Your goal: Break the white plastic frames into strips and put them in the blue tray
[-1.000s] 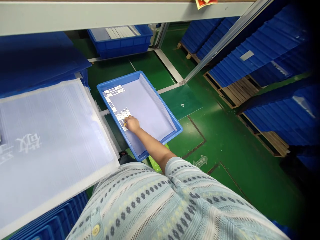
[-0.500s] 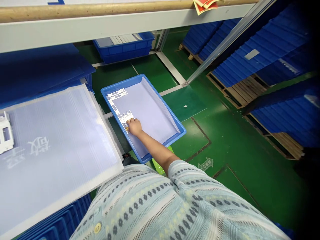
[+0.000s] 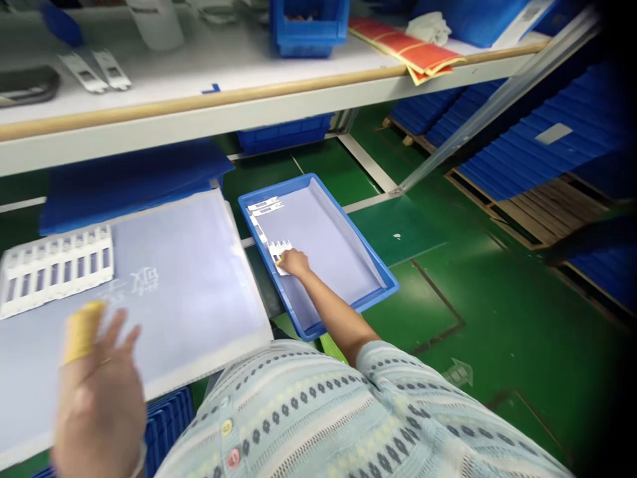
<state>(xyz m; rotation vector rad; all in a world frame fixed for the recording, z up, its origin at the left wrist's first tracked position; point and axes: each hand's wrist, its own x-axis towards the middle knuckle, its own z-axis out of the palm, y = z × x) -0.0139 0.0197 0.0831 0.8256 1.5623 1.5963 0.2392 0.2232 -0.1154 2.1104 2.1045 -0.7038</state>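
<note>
My right hand [image 3: 297, 263] reaches into a shallow blue tray [image 3: 318, 178] lined with a pale sheet. Its fingers are curled on a small row of white plastic parts [image 3: 279, 250] near the tray's left wall. More white plastic strips [image 3: 266, 206] lie in the tray's far left corner. Blurred by motion, my left hand [image 3: 102, 392] is over the left stack, fingers apart and nothing in it; one finger wears a yellow cover. Beyond it, a row of slotted white parts [image 3: 60, 269] lies side by side on the translucent sheets [image 3: 199, 265].
A workbench [image 3: 223, 113] crosses the top, carrying a small blue bin [image 3: 311, 26], red paper sheets [image 3: 403, 46] and two white strips [image 3: 97, 70]. Blue sheets are stacked on wooden pallets [image 3: 547, 206] at right. A metal post [image 3: 468, 126] stands by the green floor [image 3: 478, 299].
The view has swung up and left, showing the benchtop and the row of white parts. My left hand has come into view. My right hand stays at the parts in the tray.
</note>
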